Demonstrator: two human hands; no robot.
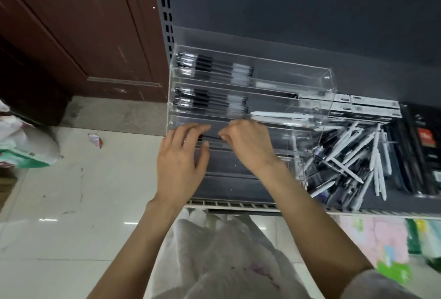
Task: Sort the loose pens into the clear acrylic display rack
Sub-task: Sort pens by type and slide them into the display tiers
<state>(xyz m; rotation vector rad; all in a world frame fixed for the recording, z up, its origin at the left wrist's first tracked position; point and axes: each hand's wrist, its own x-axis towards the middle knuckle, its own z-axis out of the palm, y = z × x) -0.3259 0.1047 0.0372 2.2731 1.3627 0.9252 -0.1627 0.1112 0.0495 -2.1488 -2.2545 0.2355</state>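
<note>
- Left hand (177, 162) — fingers straight and spread — rests on the front of the clear acrylic display rack (329, 79) at its third tier.
- Right hand (248, 146) curls beside it; whether it holds a pen is hidden.
- Loose pens (350, 167) lie heaped on the dark shelf (226, 191), right of the rack.
- Upper two tiers hold black-and-clear pens (210, 66).

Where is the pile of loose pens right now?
In the head view, the loose pens lie heaped on the dark shelf, right of the acrylic rack.
</note>
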